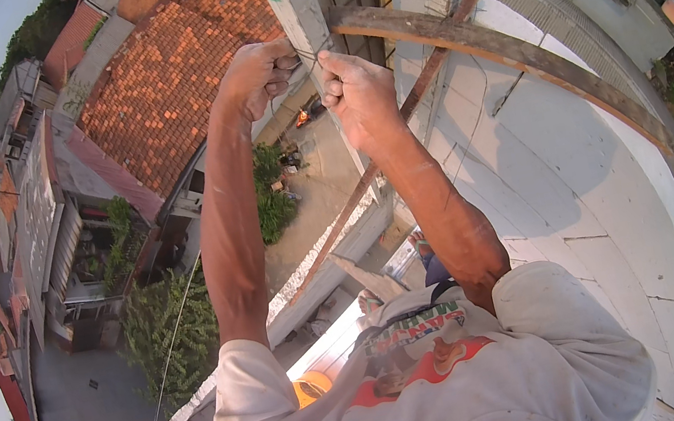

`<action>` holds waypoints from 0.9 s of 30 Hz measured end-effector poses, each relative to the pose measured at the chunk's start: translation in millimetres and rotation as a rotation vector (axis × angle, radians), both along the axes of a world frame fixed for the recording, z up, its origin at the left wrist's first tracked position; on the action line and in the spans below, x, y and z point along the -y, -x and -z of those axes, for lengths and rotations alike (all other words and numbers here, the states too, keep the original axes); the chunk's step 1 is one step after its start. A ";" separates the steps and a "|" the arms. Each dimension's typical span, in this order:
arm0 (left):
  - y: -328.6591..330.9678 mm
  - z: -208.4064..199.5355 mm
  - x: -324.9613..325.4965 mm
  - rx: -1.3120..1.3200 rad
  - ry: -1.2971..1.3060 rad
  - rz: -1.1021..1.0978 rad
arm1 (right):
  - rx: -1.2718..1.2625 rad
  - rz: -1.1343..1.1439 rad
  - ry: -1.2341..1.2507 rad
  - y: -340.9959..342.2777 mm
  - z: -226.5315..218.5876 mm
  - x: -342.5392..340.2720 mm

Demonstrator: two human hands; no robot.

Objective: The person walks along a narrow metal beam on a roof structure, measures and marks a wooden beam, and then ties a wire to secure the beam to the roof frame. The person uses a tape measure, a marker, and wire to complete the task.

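Note:
Both arms reach forward to a pale upright post (290, 2) with green marks on its face. Across it runs a thin dark strand, which looks like wire (315, 57), crossing over itself between my hands. My left hand (263, 75) is closed on one end, just left of the post, its fingers curled in. A loose tail seems to hang below it. At the post's right side my right hand (358, 91) is closed in a pinch on the other end. Both hands look dusty. The strand's path behind the post is hidden.
A wooden beam (498, 47) runs right from the post. Below it a thin wooden strip (423, 87) slants down left. White block wall (516, 152) fills the right. A yellow bucket (312, 386) stands low beside me. Far below lie a yard (318, 182) and tiled roofs (159, 70).

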State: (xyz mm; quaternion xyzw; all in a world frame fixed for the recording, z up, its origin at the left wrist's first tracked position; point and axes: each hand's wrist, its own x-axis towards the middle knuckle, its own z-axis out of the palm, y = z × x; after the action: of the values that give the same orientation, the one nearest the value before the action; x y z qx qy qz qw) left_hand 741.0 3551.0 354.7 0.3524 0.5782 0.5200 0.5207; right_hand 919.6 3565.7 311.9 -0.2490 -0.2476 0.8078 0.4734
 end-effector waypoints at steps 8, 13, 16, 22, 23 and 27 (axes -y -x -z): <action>-10.4 -8.7 8.7 -0.089 0.008 -0.041 | 0.077 0.031 -0.111 -2.5 0.0 -1.7; -8.2 -7.2 5.2 -0.111 -0.012 0.003 | 0.031 -0.003 -0.038 -8.4 -0.6 -15.3; -3.2 -0.9 1.5 -0.010 -0.017 -0.030 | -0.001 -0.043 0.014 -6.8 -3.4 -16.0; -3.8 -8.2 -0.5 0.206 -0.038 0.006 | -0.076 -0.079 0.076 -5.1 -6.0 -21.7; -4.2 -8.2 -1.1 0.208 -0.043 0.008 | -0.085 -0.087 0.085 -6.4 -5.0 -24.5; -5.3 -6.9 2.8 0.113 -0.079 -0.003 | -0.154 -0.163 0.162 -8.5 -9.1 -23.4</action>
State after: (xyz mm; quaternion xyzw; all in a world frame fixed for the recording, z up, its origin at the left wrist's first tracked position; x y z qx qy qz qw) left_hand 746.3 3548.2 361.6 0.3421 0.5275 0.5622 0.5373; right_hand 928.1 3589.1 320.9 -0.2027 -0.1640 0.8778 0.4019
